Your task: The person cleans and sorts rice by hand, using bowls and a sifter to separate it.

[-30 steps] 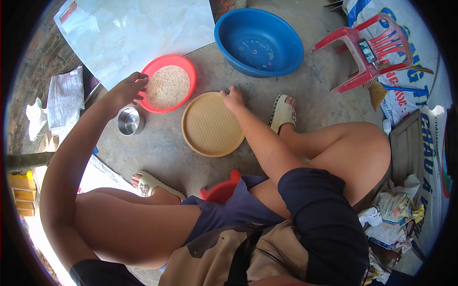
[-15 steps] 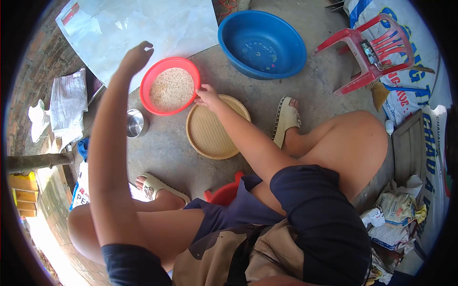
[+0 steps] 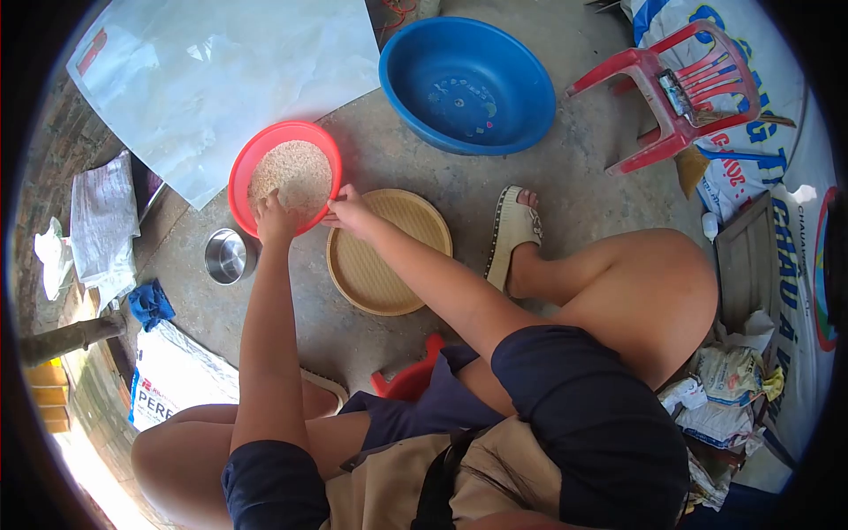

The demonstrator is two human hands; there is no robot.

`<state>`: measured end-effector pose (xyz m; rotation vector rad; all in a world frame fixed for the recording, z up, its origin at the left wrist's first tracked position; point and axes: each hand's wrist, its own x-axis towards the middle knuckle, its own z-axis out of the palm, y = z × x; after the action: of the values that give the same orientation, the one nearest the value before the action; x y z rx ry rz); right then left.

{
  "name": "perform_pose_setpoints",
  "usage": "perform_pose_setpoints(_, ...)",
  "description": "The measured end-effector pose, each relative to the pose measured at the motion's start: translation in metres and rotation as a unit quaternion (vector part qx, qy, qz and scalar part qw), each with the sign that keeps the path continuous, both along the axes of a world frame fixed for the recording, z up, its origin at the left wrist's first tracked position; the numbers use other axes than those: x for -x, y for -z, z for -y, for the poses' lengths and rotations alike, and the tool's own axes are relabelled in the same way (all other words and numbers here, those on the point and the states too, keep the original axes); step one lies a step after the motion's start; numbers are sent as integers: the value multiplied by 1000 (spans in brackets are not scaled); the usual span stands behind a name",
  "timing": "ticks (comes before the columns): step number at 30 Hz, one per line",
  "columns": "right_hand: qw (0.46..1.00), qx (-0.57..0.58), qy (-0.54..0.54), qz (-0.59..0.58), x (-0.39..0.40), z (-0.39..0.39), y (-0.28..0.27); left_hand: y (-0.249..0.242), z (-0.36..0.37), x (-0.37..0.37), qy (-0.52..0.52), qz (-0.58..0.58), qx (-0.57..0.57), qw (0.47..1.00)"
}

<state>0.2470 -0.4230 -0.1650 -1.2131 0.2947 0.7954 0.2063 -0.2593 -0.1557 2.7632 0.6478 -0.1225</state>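
A red basin (image 3: 238, 190) holds pale grain (image 3: 296, 168). My left hand (image 3: 276, 217) reaches into the basin at its near side, fingers apart and touching the grain; their tips are partly hidden. My right hand (image 3: 350, 214) grips the basin's right rim with thumb and fingers. Below that hand lies a round woven tray (image 3: 375, 269), partly covered by my right forearm. A small metal bowl (image 3: 230, 256) stands on the floor left of my left forearm.
A large blue basin (image 3: 459, 97) sits at the top centre, beside a pale sheet (image 3: 230, 71). At the right is a red plastic chair (image 3: 654, 97) bearing a small device. A red stool (image 3: 411, 375) shows partly beneath me. Sacks (image 3: 185, 375) lie at the sides.
My left hand has come down from above the pale sheet into the grain. My right hand remains at the basin's rim. The whole view has shifted slightly.
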Motion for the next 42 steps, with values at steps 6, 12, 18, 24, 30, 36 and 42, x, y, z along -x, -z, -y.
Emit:
perform_pose_setpoints(6, 982, -70, -170, -37, 56, -27, 0, 20, -29, -2, -209, -9, 77, 975)
perform_pose_setpoints(12, 960, 13, -270, -72, 64, -42, 0, 31, -37, 12, -183, -69, 74, 978)
perform_pose_setpoints(18, 996, 86, -1, 16, 24, -33, 14, 0, -49, 22, -128, -18, 102, 986)
perform_pose_setpoints(24, 984, 134, -81, 87, 29, -23, -9, -26, -79, 65, -297, 235, -156, 912)
perform_pose_setpoints(30, 978, 127, -90, 139, 31, -25, 1, -11, -109, 99, -677, 164, 110, 708)
perform_pose_setpoints(36, 980, 98, -130, 111, 29, -18, 4, 44, -126, 106, -584, 389, 374, 606)
perform_pose_setpoints(42, 988, 42, -112, 102, 31, -16, 8, 92, -156, 104, -663, 248, 521, 476)
